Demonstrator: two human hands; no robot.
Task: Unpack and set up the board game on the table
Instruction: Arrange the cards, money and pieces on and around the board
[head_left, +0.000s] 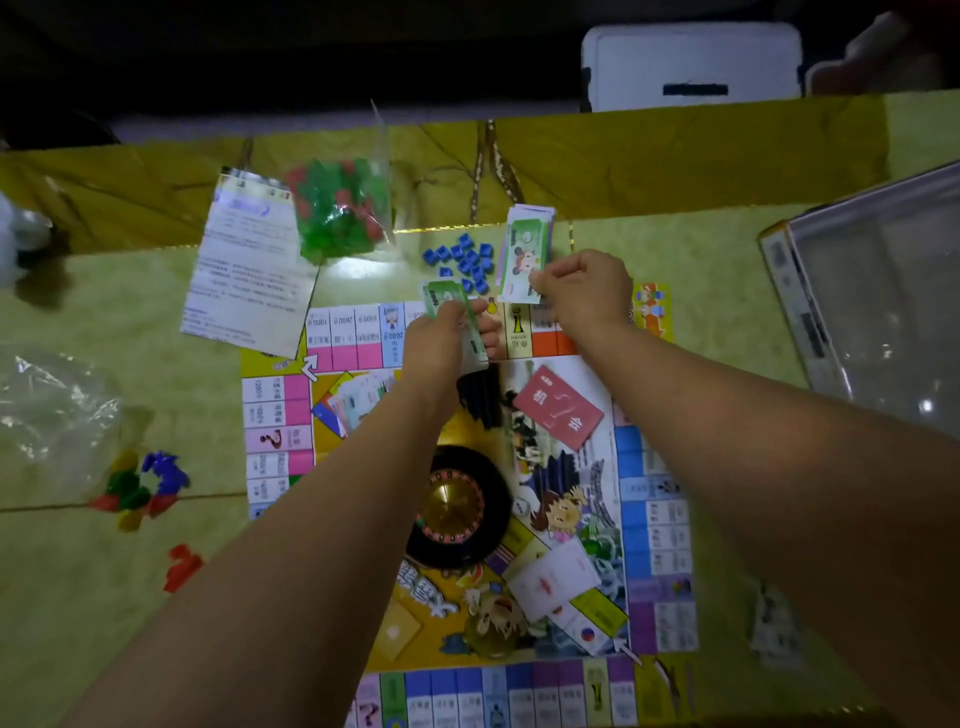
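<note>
At far board (655, 525) edge, left hand (441, 340): grip curled round banknote wad (445, 302).
Right hand (584, 291): pinches banknote (521, 257), probably single; lay it square.

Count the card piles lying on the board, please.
2: a red pile toward the far side, and a white pile nearer, right of the black wheel. The arms may hide more.

Both arms stretched forward, left hand (445, 340) and right hand (584, 291) each pinching banknotes (522, 254).

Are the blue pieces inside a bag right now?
No, the blue pieces lie loose on the table, right of the bagged green and red pieces.
</note>
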